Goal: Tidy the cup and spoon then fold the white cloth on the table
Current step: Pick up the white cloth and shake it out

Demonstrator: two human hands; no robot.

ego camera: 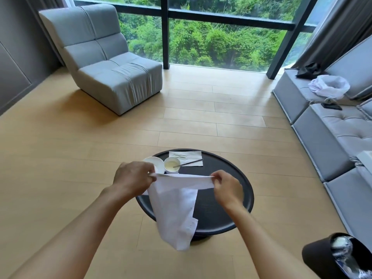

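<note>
Two bare hands, my left hand [133, 176] and right hand [226, 187], pinch the thin white cloth [175, 208] taut above the round black table [231, 198]. Behind it, a slim metal spoon [189, 163] rests in the small cup [171, 165].

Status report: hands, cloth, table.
Left hand and right hand pinch white cloth, hanging above table. Spoon in cup. Nothing blocking.

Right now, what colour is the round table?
Black, the round table; clearest in the head view.

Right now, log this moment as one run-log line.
left hand: pinching white cloth | right hand: pinching cloth | cloth: hanging, unfolded | spoon: in cup
</note>
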